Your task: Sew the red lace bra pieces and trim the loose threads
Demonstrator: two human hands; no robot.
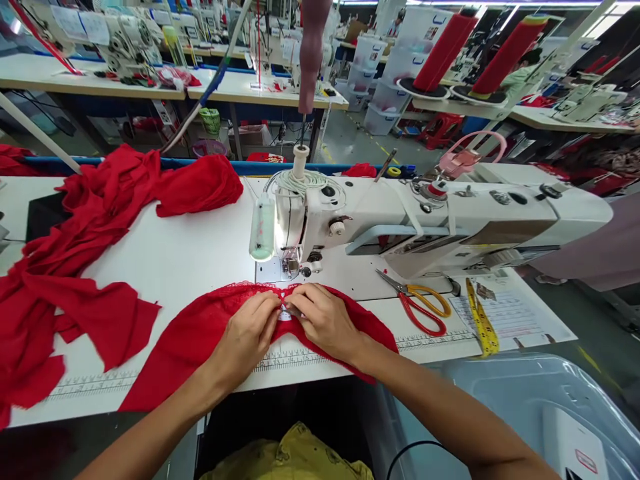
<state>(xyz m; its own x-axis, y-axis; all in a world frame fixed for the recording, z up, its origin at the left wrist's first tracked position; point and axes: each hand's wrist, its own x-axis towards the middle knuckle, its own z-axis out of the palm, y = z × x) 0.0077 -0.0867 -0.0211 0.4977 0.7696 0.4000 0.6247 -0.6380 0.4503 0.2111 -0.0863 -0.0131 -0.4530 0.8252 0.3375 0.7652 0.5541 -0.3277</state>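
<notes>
A red lace-edged fabric piece (195, 327) lies across the front of the sewing table, just before the sewing machine (370, 207). My left hand (250, 333) pinches it near the middle, fingers closed on its lace edge. Close beside it, my right hand (323, 317) also has its fingers closed on the fabric, right of the centre. Between the fingertips shows a small pale patch; I cannot make out what it is. The presser foot (291, 265) stands just beyond my hands, and the fabric's far edge is close to it.
Red cloth pieces (90, 227) are heaped at the left. Scissors (420, 301) with orange and red handles lie to the right, near a yellow tape measure (481, 319) and a written sheet (520, 313). A clear plastic bin (505, 373) stands below the table's right front edge.
</notes>
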